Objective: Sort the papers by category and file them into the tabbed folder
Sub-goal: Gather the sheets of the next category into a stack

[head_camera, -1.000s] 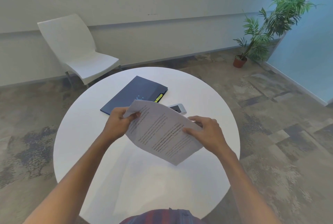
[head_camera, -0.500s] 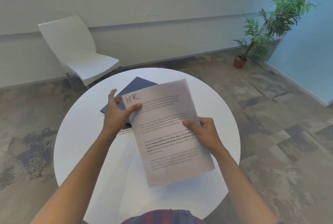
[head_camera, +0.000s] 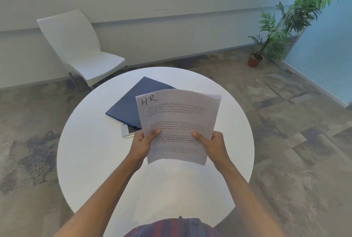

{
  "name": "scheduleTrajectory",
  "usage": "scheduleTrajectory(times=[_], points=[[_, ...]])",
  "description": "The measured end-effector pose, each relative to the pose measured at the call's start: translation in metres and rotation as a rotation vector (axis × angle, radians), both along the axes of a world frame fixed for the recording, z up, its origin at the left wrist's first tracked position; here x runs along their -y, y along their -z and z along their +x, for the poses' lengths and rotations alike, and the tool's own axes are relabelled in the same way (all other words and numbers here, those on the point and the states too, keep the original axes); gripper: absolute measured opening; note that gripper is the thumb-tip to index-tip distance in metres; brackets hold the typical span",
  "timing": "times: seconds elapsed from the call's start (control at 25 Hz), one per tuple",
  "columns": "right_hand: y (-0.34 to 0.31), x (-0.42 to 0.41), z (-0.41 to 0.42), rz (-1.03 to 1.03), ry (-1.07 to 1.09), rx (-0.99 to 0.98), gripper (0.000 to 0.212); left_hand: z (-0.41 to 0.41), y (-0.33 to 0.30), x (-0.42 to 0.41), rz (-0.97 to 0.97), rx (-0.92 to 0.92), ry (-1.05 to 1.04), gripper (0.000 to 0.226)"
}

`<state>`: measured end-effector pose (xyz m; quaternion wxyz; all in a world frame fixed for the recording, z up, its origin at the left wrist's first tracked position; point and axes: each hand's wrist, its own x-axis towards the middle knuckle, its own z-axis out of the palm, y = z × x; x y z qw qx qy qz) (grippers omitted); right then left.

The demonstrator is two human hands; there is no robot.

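A stack of white printed papers point(head_camera: 179, 120) is held upright above the round white table point(head_camera: 91, 160); the top sheet has "HR" handwritten at its upper left. My left hand point(head_camera: 142, 144) grips the stack's lower left edge, thumb on the front. My right hand point(head_camera: 213, 146) grips the lower right edge the same way. Behind the papers a closed dark blue folder point(head_camera: 129, 107) lies flat on the table, its right part hidden by the sheets.
A white phone point(head_camera: 127, 131) lies by the folder's near corner, partly hidden by the papers. A white chair point(head_camera: 80, 50) stands beyond the table on the left. A potted plant point(head_camera: 274, 34) stands on the floor at the far right by a blue wall.
The papers went from bent and tilted to upright and squared toward me. My left hand slid from the top left corner down to the lower left edge; my right hand shifted to the lower right.
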<state>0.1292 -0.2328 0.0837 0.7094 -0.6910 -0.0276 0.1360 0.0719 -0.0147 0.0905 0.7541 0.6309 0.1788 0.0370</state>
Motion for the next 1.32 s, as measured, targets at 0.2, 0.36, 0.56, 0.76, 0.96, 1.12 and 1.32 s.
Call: scheduleTrajectory(times=[0.2,0.36,0.56,0.76,0.96,1.12,1.32], points=[[0.026,-0.006,-0.012,-0.034,-0.017,-0.05,0.009,-0.014,0.031,-0.003,0.023,-0.038,-0.072,0.017],[0.045,-0.009,-0.023,-0.08,0.01,-0.094,0.012,-0.021,0.048,-0.005,0.037,-0.144,-0.06,0.015],[0.037,-0.007,-0.016,-0.07,0.053,-0.062,0.017,-0.012,0.028,-0.012,0.076,-0.134,0.038,0.015],[0.028,-0.004,-0.008,-0.107,0.08,-0.052,0.016,-0.004,0.006,-0.023,0.048,-0.197,0.175,0.022],[0.028,-0.002,-0.004,-0.035,0.199,-0.11,0.017,-0.009,0.008,-0.018,-0.116,-0.223,0.13,0.025],[0.03,-0.003,-0.003,-0.051,0.2,-0.154,0.014,-0.018,0.019,-0.013,-0.132,-0.232,0.135,0.027],[0.034,-0.004,-0.004,-0.069,0.165,-0.19,0.018,-0.017,0.019,-0.013,-0.104,-0.203,0.159,0.029]])
